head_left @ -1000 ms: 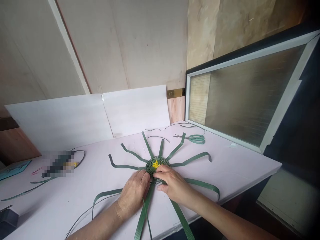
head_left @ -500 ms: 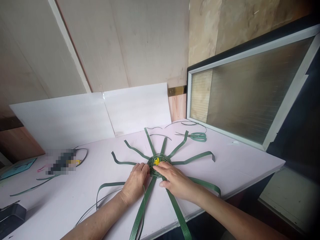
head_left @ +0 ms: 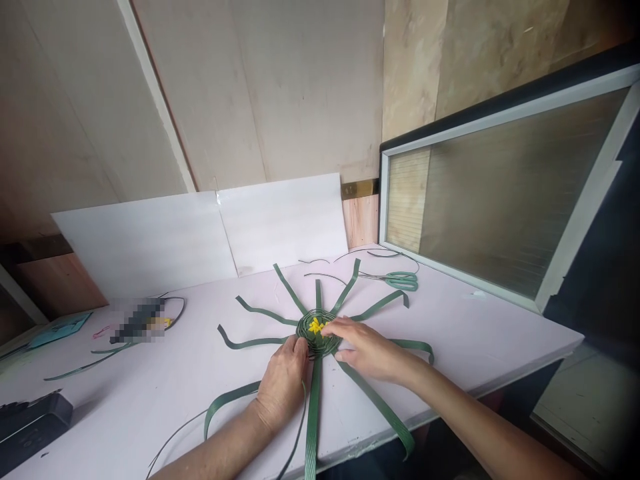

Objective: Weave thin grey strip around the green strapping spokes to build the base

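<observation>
A small round woven disc of green strapping (head_left: 309, 330) lies on the pale pink table (head_left: 450, 333), with a yellow knot (head_left: 315, 326) at its centre. Several long green straps (head_left: 313, 413) radiate from it like spokes. My left hand (head_left: 285, 383) rests at the disc's near-left edge, fingers curled and pinching a thin green strand (head_left: 299, 430) that trails toward me. My right hand (head_left: 367, 350) lies on the disc's right side, fingers pressed down on the weave beside the yellow knot.
Green-handled scissors (head_left: 400, 280) lie at the back right near a framed glass pane (head_left: 500, 200). White boards (head_left: 200, 233) lean on the wall behind. A blurred object (head_left: 140, 320), a teal card (head_left: 60, 328) and a black device (head_left: 30, 427) sit at the left. Table edge runs close on the right.
The woven disc and its spokes have turned a little under my hands. Both hands have stayed on the disc, the left now at its near-left edge with the thin strand.
</observation>
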Available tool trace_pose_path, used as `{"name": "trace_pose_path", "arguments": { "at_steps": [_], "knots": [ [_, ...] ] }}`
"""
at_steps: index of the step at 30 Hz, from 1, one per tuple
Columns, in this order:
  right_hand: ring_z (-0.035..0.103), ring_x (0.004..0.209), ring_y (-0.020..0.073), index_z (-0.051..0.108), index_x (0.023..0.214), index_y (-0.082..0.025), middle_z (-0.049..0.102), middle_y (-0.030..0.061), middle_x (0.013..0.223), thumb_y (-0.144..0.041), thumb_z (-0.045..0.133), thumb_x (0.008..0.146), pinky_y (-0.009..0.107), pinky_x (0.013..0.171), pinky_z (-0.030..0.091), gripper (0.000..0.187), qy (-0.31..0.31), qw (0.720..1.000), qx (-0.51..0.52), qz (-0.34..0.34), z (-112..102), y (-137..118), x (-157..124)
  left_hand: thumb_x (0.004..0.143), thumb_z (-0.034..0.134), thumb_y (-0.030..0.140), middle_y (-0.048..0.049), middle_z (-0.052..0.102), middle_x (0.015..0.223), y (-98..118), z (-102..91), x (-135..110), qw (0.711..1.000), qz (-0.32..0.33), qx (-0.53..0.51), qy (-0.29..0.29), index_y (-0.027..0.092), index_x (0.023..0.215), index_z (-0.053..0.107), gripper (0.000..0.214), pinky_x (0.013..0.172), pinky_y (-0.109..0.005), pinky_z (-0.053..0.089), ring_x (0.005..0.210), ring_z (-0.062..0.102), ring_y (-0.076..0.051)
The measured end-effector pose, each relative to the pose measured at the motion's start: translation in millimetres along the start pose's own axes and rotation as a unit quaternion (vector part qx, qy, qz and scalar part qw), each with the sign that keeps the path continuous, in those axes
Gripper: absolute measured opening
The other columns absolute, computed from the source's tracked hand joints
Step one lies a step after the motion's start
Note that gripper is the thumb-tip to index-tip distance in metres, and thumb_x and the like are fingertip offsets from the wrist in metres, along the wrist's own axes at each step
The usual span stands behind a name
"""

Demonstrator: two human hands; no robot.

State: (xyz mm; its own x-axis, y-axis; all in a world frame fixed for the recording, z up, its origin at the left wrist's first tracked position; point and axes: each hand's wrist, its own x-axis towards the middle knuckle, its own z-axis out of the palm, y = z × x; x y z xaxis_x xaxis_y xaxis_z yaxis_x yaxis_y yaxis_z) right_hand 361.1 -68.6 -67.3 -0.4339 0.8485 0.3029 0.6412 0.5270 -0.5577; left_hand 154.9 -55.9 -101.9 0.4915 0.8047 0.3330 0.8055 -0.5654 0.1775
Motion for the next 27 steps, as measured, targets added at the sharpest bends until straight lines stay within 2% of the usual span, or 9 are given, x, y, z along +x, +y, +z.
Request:
{"name": "trace_pose_path", "arguments": {
  "at_steps": [3, 5, 9, 13, 22, 27],
  "knots": [
    [0.055, 0.110, 0.0193, 0.066, 0.105, -0.022, 0.062, 0.0041, 0.115, -0.003, 0.052, 0.080, 0.034, 0.100, 0.041, 0.034, 0.031, 0.999, 0.008, -0.025, -5, -15, 0, 0.087, 0.040, 0.005, -0.0033, 0.055, 0.089, 0, 0.0, 2, 1.000, -0.004, -0.006, -0.011, 0.020, 0.089, 0.044, 0.016, 0.062, -0.027, 0.040, 0.074, 0.057, -0.017],
    [0.056, 0.104, 0.0187, 0.068, 0.096, -0.021, 0.063, 0.0039, 0.109, -0.002, 0.051, 0.081, 0.033, 0.096, 0.042, 0.029, 0.021, 0.999, -0.004, -0.045, 0, -18, 4, 0.087, 0.041, 0.006, -0.0036, 0.055, 0.089, -1, -0.1, 3, 1.000, -0.008, -0.005, -0.019, 0.020, 0.090, 0.044, 0.014, 0.062, -0.027, 0.040, 0.074, 0.056, -0.017],
    [0.056, 0.093, 0.0182, 0.065, 0.080, -0.017, 0.061, 0.0035, 0.096, 0.003, 0.057, 0.077, 0.032, 0.085, 0.043, 0.022, -0.005, 0.999, -0.025, -0.044, 20, -7, 21, 0.088, 0.041, 0.007, -0.0034, 0.054, 0.088, -3, 0.8, 3, 1.000, -0.009, -0.013, -0.017, 0.020, 0.089, 0.044, 0.013, 0.061, -0.027, 0.041, 0.071, 0.055, -0.016],
    [0.050, 0.085, 0.0167, 0.056, 0.069, -0.016, 0.056, 0.0000, 0.082, 0.005, 0.064, 0.072, 0.031, 0.082, 0.040, 0.022, -0.015, 0.995, -0.065, -0.073, 29, 4, 35, 0.088, 0.041, 0.006, -0.0032, 0.054, 0.088, -4, 2.2, 3, 0.999, -0.003, -0.035, -0.012, 0.020, 0.090, 0.044, 0.014, 0.062, -0.028, 0.041, 0.070, 0.054, -0.016],
    [0.051, 0.085, 0.0151, 0.059, 0.069, -0.017, 0.054, -0.0018, 0.082, 0.007, 0.060, 0.072, 0.028, 0.074, 0.035, 0.024, 0.004, 0.999, 0.003, -0.046, 40, 12, 35, 0.087, 0.036, 0.006, -0.0022, 0.050, 0.086, -5, -3.7, 5, 0.996, -0.029, -0.078, -0.036, 0.020, 0.085, 0.046, 0.018, 0.060, -0.026, 0.041, 0.069, 0.051, -0.015],
    [0.050, 0.083, 0.0151, 0.061, 0.068, -0.017, 0.052, -0.0020, 0.079, 0.008, 0.060, 0.071, 0.029, 0.075, 0.034, 0.025, 0.014, 0.998, 0.020, -0.052, 43, 15, 35, 0.079, 0.043, 0.006, -0.0022, 0.050, 0.095, -10, -22.3, 7, 0.987, -0.033, -0.108, -0.113, 0.019, 0.085, 0.051, 0.016, 0.067, -0.025, 0.043, 0.073, 0.053, -0.013]
  ]
}}
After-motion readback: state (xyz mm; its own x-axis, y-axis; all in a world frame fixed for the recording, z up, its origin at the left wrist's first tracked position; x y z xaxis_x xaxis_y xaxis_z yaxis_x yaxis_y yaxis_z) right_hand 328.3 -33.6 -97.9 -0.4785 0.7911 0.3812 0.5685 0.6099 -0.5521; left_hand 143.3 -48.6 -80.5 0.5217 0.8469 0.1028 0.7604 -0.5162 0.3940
